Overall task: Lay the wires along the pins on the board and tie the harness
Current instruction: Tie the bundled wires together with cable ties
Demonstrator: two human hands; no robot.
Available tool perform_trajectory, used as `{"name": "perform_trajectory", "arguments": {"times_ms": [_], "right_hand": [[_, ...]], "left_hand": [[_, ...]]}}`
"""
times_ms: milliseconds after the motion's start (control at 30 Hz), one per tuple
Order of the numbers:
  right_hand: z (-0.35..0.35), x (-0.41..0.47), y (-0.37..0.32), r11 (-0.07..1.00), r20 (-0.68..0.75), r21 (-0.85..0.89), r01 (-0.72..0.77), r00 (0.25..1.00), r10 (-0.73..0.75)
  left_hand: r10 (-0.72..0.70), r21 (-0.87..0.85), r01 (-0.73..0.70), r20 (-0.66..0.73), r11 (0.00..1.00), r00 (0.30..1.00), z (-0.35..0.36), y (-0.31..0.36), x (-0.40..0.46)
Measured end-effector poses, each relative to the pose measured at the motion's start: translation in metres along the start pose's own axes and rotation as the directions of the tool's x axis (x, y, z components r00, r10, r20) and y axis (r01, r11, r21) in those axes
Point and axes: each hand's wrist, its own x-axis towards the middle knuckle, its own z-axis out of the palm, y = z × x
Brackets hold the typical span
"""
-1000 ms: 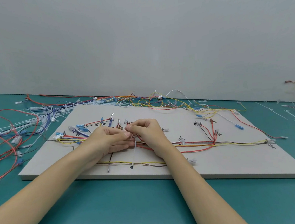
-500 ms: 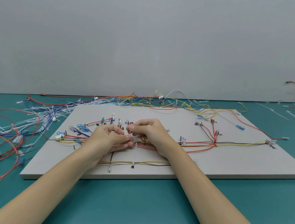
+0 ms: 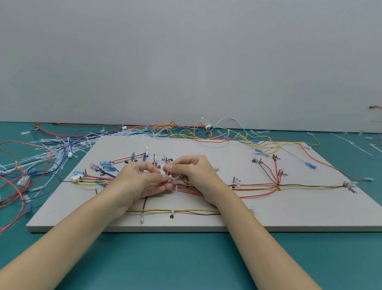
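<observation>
At the middle of the board (image 3: 272, 216), both hands meet fingertip to fingertip over the wire bundle (image 3: 253, 186). The left hand (image 3: 140, 184) has its thumb and forefinger curled together and its lower fingers laid along the bundle; the right hand (image 3: 192, 172) pinches at the same spot with forefinger bent over thumb. What they pinch is too small to make out, though a white cable tie (image 3: 176, 188) stands on the bundle just below the fingertips, so I judge they are cinching it. A second ago a long white tail hung down from between the hands toward the near edge; now only a short stub shows, which suggests the tie has been drawn through and this tie point is nearly closed. Nearer the front edge, yellow and brown wires (image 3: 191, 210) run past another tie (image 3: 172, 211) already fastened. Rightward the bundle runs on to a junction with red branch wires (image 3: 271, 172) rising to the pins. Off the board, loose wires (image 3: 15, 183) and spare ties (image 3: 54, 147) litter the teal table (image 3: 173, 273).
</observation>
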Motion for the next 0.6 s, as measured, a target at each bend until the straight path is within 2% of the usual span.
{"name": "perform_trajectory", "arguments": {"times_ms": [600], "right_hand": [[0.0002,-0.0003,0.0008,1.000,-0.010,-0.012,0.021,1.000,-0.021]], "left_hand": [[-0.002,-0.020,0.001,-0.035,1.000,0.999,0.0004,0.0001,-0.0015]]}}
